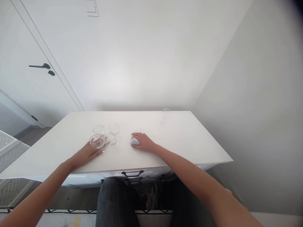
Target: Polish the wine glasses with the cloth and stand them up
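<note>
On the white top stands a cluster of several clear stemmed glasses, left of the middle. My left hand (88, 154) is at the front glass (96, 141) of that cluster, thumb and fingers low around its stem and foot; the fingers show partly through the bowl. Close beside it stand another glass (109, 137), a glass behind (114, 128) and one at the back left (98, 129). My right hand (145, 142) rests on the top near the middle, its fingers curled round a rounded, whitish wad (135, 142), perhaps cloth.
One more stemmed glass (166, 114) stands at the back right of the white cabinet top (184, 135). Dark drawer handles (132, 173) face my knees. Walls rise behind and to the right, and a door with a dark handle (42, 66) is on the left.
</note>
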The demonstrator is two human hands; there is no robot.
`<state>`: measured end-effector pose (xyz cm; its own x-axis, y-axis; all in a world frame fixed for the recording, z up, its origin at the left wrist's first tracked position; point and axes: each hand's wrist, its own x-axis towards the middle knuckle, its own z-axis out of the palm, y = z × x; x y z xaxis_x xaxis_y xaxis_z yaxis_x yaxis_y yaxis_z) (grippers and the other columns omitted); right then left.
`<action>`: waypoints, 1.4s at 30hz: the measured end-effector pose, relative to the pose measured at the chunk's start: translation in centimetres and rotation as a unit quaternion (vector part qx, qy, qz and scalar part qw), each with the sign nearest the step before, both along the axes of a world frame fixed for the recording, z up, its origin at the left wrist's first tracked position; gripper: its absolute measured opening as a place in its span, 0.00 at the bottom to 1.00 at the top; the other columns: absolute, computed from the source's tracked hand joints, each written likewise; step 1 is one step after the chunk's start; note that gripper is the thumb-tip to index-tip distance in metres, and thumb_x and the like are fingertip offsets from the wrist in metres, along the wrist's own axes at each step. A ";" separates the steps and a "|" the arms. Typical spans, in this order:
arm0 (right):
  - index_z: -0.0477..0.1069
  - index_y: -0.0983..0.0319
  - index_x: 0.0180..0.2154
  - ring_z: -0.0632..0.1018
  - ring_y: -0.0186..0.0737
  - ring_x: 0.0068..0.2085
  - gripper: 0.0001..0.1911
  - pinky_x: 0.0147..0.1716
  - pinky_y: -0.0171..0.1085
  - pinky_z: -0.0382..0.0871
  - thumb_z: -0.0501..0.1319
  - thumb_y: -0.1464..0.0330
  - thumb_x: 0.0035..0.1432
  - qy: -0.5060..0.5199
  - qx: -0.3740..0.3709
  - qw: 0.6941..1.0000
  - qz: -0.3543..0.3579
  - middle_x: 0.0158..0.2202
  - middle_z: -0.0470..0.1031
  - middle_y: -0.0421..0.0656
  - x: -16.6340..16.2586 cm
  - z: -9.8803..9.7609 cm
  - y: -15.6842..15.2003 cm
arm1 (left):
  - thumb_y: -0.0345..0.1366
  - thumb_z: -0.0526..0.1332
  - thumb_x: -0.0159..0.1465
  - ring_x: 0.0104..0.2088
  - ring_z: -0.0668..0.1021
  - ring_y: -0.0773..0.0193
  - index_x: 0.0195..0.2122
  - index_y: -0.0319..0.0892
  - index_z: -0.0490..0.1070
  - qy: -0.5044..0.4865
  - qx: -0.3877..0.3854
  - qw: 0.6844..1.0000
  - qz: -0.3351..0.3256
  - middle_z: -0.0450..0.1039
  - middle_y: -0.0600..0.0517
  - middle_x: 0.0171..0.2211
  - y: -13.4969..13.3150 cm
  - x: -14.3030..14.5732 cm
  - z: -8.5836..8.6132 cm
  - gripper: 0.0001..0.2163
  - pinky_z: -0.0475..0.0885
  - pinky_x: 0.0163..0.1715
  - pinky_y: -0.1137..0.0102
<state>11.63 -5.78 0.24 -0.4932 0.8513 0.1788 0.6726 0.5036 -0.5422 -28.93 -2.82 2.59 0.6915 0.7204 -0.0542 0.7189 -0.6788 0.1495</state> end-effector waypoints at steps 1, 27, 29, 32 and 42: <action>0.73 0.55 0.61 0.69 0.51 0.70 0.25 0.68 0.53 0.61 0.63 0.53 0.67 -0.010 0.005 1.000 -0.025 0.72 0.67 0.47 1.5 -0.1 -0.3 | 0.56 0.48 0.76 0.77 0.57 0.50 0.75 0.63 0.56 -0.002 -0.001 1.000 0.001 0.55 0.58 0.76 0.0 0.0 -0.1 0.27 0.51 0.76 0.49; 0.57 0.56 0.73 0.57 0.47 0.78 0.33 0.76 0.62 0.40 0.51 0.53 0.72 -0.090 -0.003 0.983 -0.158 0.76 0.58 0.48 4.7 -0.6 -5.4 | 0.46 0.50 0.75 0.62 0.74 0.49 0.57 0.41 0.70 -0.237 0.056 0.958 0.154 0.74 0.40 0.61 -3.8 -1.4 -0.2 0.19 0.67 0.64 0.55; 0.61 0.53 0.71 0.57 0.47 0.78 0.30 0.77 0.63 0.38 0.52 0.53 0.72 -0.078 -0.011 0.992 -0.098 0.76 0.58 0.46 3.5 -0.1 -6.2 | 0.40 0.51 0.73 0.51 0.79 0.52 0.46 0.42 0.72 -0.300 0.136 0.924 0.195 0.78 0.42 0.48 -5.5 -1.8 0.1 0.13 0.72 0.55 0.60; 0.63 0.52 0.69 0.58 0.46 0.77 0.28 0.77 0.63 0.36 0.53 0.52 0.72 -0.064 -0.026 0.997 -0.029 0.76 0.58 0.44 2.4 0.7 -6.8 | 0.32 0.54 0.66 0.30 0.76 0.61 0.33 0.43 0.72 -0.380 0.226 0.854 0.275 0.73 0.50 0.29 -9.1 -0.5 2.1 0.08 0.69 0.34 0.67; 0.66 0.51 0.65 0.58 0.44 0.77 0.25 0.77 0.62 0.34 0.55 0.53 0.72 -0.045 -0.040 0.998 0.031 0.76 0.59 0.43 0.9 1.5 -7.3 | 0.27 0.54 0.60 0.18 0.67 0.67 0.20 0.43 0.69 -0.533 -0.155 0.816 0.163 0.66 0.53 0.17 -18.9 9.6 15.2 0.12 0.64 0.19 0.71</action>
